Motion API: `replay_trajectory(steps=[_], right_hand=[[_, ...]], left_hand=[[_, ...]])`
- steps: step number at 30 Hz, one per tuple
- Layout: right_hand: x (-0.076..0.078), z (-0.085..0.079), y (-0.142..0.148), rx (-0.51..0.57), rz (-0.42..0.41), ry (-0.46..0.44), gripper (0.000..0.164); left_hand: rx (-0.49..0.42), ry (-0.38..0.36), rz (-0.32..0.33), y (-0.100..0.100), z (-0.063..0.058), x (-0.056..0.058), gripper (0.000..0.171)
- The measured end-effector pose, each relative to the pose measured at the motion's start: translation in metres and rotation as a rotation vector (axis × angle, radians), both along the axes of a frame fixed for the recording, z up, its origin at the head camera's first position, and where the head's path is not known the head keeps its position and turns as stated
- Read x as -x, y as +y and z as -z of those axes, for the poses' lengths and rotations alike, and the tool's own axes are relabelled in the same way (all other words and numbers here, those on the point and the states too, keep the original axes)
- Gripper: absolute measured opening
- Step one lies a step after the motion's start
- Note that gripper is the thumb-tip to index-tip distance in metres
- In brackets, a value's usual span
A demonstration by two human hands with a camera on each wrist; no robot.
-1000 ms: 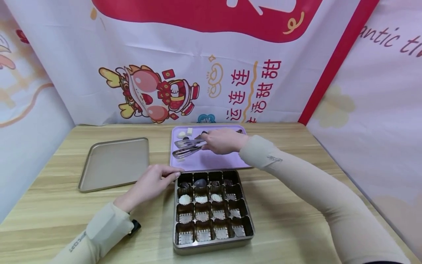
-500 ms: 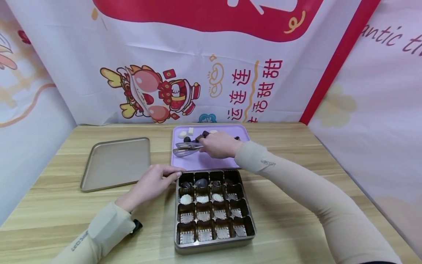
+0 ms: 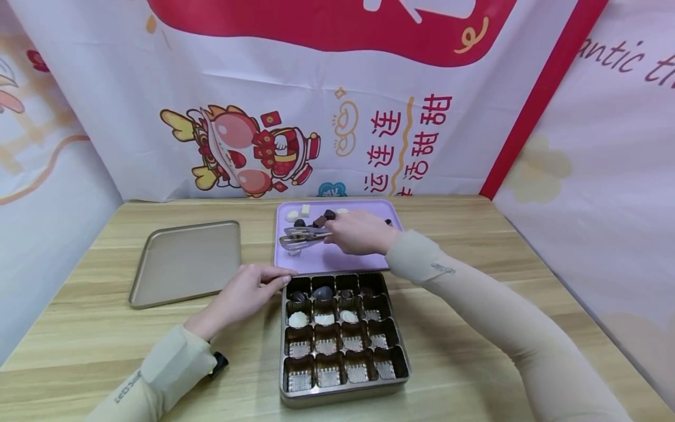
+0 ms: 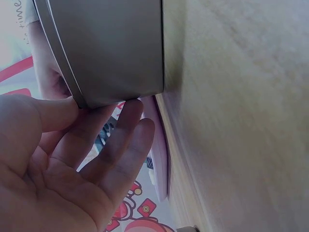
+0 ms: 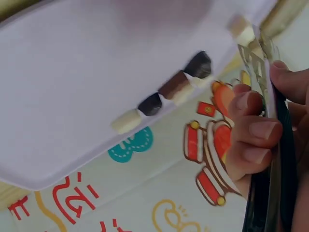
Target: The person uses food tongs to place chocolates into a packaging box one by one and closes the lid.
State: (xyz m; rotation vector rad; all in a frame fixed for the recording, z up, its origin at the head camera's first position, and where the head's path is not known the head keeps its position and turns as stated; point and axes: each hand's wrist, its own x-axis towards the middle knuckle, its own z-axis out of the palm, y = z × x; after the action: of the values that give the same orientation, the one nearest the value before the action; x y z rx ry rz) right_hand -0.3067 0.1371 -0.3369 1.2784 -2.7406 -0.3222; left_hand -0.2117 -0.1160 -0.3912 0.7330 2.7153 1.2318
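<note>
My right hand (image 3: 364, 232) grips metal tongs (image 3: 304, 237) over the lilac tray (image 3: 337, 258). In the right wrist view the fingers curl round the dark handles. The tips of the tongs are at a small pale chocolate (image 5: 242, 30) near the tray edge; blur hides how firmly they touch it. My left hand (image 3: 245, 296) holds the near-tray left corner of a divided chocolate box (image 3: 345, 395), thumb at the rim and fingers against the wall in the left wrist view. Dark chocolates (image 3: 323, 293) lie in the box's far row, white ones (image 3: 298, 319) in the second.
Several dark and white chocolates (image 5: 174, 85) line the tray's far side, partly behind the right hand in the head view. A shallow gold-brown lid or tray (image 3: 184, 264) lies on the left of the wooden table (image 3: 464, 363). A printed cloth (image 3: 295, 76) hangs behind.
My right hand and the tongs moved slightly left, then back right, staying low over the lilac tray. The left hand and the box stay in place.
</note>
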Motion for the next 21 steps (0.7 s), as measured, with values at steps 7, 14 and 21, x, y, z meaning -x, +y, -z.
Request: replay_trajectory(steps=[7, 14, 21], right_hand=[[-0.009, -0.008, 0.012, 0.066, 0.013, -0.007, 0.020], [-0.009, -0.005, 0.016, 0.075, -0.001, -0.003, 0.023], [-0.010, -0.002, 0.021, 0.057, 0.027, -0.011, 0.024]], left_hand=[[0.001, 0.013, 0.000, 0.000, 0.000, 0.000, 0.024], [0.004, 0.022, -0.002, -0.001, 0.003, 0.000, 0.024], [0.004, 0.010, -0.010, 0.000, 0.002, 0.000, 0.024]])
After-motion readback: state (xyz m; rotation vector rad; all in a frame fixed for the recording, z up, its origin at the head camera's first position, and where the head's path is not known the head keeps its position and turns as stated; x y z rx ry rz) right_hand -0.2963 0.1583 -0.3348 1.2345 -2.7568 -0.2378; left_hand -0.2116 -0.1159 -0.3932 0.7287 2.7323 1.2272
